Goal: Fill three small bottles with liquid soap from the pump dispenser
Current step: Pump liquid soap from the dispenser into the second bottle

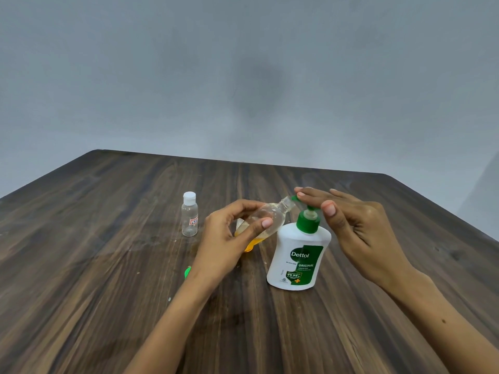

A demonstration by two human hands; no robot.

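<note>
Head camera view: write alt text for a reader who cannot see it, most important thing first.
A left hand holds a tilted small clear bottle with its mouth at the green pump dispenser spout, while the right hand presses straight fingers on the pump head. A capped empty bottle stands apart to the left on the dark wooden table.

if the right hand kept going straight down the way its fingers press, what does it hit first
The pump head of the dispenser: the right hand has its fingers straight over it, apparently already touching, though depth is unclear.
</note>
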